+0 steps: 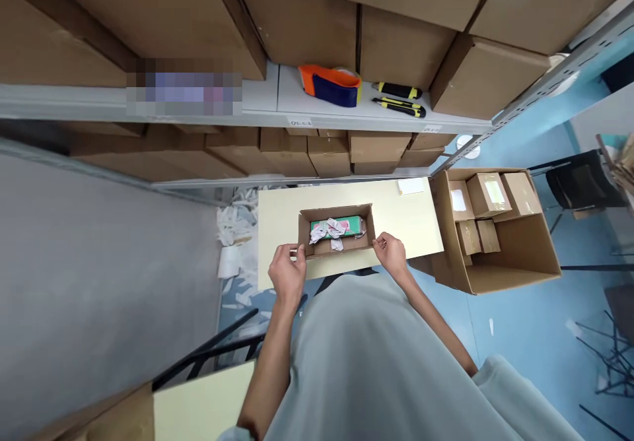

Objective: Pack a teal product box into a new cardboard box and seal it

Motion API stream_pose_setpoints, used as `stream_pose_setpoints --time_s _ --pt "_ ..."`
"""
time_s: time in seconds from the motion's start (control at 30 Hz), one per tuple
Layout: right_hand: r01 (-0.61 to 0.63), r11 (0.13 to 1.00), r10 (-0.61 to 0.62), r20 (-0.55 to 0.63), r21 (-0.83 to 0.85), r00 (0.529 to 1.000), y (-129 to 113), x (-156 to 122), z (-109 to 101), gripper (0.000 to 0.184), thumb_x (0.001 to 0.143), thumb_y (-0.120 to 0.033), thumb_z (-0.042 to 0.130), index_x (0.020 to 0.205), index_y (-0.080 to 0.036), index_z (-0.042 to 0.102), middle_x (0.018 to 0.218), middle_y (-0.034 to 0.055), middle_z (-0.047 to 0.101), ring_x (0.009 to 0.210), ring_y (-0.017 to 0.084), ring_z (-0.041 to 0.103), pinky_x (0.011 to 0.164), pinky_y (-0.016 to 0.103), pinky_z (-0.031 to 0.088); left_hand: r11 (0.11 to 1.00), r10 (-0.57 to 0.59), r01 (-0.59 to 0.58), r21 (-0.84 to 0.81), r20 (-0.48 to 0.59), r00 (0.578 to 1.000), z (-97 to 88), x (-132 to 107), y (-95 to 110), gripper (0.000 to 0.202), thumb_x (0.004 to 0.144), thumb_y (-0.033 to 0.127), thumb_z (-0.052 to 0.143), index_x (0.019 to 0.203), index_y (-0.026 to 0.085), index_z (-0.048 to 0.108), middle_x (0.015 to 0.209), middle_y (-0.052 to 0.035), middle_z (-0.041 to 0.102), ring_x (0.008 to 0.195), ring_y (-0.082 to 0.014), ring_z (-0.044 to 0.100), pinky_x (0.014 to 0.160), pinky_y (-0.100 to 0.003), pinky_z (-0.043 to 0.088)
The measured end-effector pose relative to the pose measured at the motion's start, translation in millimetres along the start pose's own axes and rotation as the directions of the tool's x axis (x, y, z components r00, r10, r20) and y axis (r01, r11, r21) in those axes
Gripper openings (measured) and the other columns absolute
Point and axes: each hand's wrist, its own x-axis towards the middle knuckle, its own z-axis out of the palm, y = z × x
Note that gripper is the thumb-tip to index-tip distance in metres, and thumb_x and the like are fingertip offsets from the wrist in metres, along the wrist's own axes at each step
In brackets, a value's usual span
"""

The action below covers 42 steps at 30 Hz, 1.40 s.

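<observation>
A small open cardboard box (304, 226) sits on a pale yellow table (416, 220). Inside it lie a green packet (349, 224) and crumpled white and pink paper (331, 230). My left hand (287, 272) grips the box's near left corner, fingers curled on its edge. My right hand (391, 251) pinches the near right corner. Both hands hold the box from the side closest to me.
A large open carton (520, 256) with several small boxes stands on the blue floor to the right. The metal shelf (277, 101) above carries an orange and blue tape dispenser (331, 85), two yellow-black utility knives (399, 98) and stacked brown cartons. Torn paper scraps (232, 230) litter the floor at the left.
</observation>
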Motion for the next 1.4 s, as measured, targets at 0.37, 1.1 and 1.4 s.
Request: stream_pose_setpoints --time_s 0.37,1.1,1.4 --pt "-0.015 0.998 0.019 0.068 -0.061 0.998 -28.5 -10.8 26.2 0.034 0.105 -0.044 0.076 0.133 -0.024 0.078 0.136 0.0089 0.074 0.093 0.017 0.075 0.097 0.031 0.058 0.978 0.21 -0.179 -0.112 0.479 0.852 -11.2 18.4 -12.0 0.047 0.107 0.05 0.063 0.142 0.02 0.074 0.148 -0.0144 0.076 0.137 -0.0319 0.071 0.121 -0.043 0.054" --pt "0.043 0.976 0.019 0.285 -0.212 0.958 -50.4 30.6 -7.7 0.03 0.104 -0.045 0.082 0.124 -0.024 0.086 0.128 0.008 0.084 0.114 0.024 0.08 0.099 0.03 0.058 0.991 0.087 -0.132 0.016 0.672 0.735 -4.6 68.5 -10.5 0.071 0.096 0.051 0.085 0.157 0.024 0.06 0.142 -0.0124 0.081 0.13 -0.034 0.078 0.101 -0.039 0.059" --pt "0.025 0.939 0.036 0.169 -0.344 0.985 -38.6 50.0 13.0 0.06 0.105 -0.035 0.078 0.16 -0.019 0.06 0.15 0.0186 0.069 0.132 0.031 0.074 0.106 0.038 0.059 0.984 0.064 -0.119 0.135 0.357 0.932 6.6 69.4 7.9 0.098 0.094 0.037 0.084 0.176 0.015 0.035 0.168 -0.0295 0.053 0.148 -0.0438 0.063 0.111 -0.051 0.061"
